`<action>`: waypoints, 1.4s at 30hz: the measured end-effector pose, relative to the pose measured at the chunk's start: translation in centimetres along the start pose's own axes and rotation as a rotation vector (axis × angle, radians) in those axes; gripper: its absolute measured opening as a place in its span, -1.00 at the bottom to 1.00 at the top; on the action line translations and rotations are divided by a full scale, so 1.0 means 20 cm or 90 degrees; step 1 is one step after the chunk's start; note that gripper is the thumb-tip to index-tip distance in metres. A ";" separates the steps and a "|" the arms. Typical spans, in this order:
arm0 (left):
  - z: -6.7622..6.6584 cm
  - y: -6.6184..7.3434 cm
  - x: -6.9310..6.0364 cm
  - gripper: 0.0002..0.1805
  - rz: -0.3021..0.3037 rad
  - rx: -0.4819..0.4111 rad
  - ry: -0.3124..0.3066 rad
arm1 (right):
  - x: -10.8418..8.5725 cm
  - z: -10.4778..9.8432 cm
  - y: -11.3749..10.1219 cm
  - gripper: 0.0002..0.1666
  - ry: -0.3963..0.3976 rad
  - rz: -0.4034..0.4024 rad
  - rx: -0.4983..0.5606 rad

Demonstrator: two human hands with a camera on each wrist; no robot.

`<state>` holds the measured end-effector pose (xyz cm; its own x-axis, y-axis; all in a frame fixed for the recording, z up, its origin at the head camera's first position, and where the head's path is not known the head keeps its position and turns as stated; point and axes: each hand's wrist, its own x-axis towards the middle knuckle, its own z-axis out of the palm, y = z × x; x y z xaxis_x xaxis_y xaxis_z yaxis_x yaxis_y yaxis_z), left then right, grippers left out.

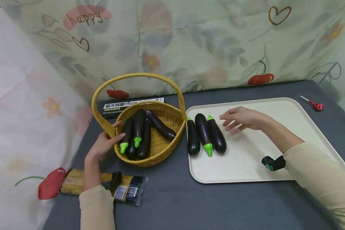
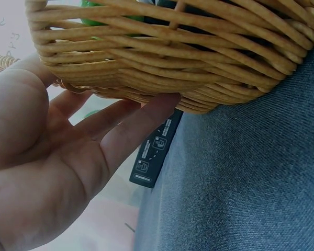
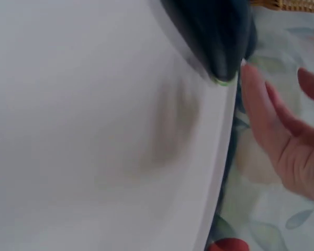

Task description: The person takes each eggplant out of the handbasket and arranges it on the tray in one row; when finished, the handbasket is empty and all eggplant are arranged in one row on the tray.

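A yellow wicker basket point(image 1: 161, 157) with a tall handle holds several dark eggplants point(image 1: 160, 125), some with bright green stems. My left hand point(image 1: 103, 144) grips the basket's left side, thumb over the rim and fingers outside. In the left wrist view, fingers point(image 2: 123, 128) of that hand touch the woven wall from below. Three more eggplants point(image 1: 202, 129) lie side by side on the left end of a white tray point(image 1: 261, 159). Just right of them, my right hand point(image 1: 241, 118) hovers over the tray with loosely bent fingers, holding nothing.
A pasta box point(image 1: 112, 108) lies behind the basket. In front, a packet of spaghetti point(image 1: 103, 182) lies partly under my left forearm. A red lollipop point(image 1: 317, 106) rests beyond the tray's right edge. Printed cloth point(image 1: 175, 48) hangs behind the grey table point(image 1: 166, 204).
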<state>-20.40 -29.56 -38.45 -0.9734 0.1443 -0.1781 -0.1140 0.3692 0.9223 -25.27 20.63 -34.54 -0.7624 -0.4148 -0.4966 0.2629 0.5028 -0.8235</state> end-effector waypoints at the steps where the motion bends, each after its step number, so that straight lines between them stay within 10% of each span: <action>1: 0.00 0.00 0.00 -0.16 -0.001 0.002 0.000 | -0.01 -0.01 -0.01 -0.37 -0.017 -0.009 -0.004; 21: -0.01 0.02 -0.01 -0.16 0.003 0.001 -0.002 | 0.01 0.20 -0.24 -0.40 -0.272 -0.097 0.100; 33: 0.00 0.02 -0.01 -0.16 0.006 0.003 0.002 | 0.09 0.43 -0.42 -0.45 -0.277 -0.119 0.175; 42: 0.00 0.01 0.00 -0.15 -0.001 0.007 0.005 | 0.18 0.59 -0.55 -0.46 -0.189 -0.095 0.153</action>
<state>-20.34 -29.40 -38.20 -0.9748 0.1366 -0.1766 -0.1132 0.3794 0.9183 -23.99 4.67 -30.42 -0.6084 -0.6883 -0.3951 0.3194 0.2433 -0.9158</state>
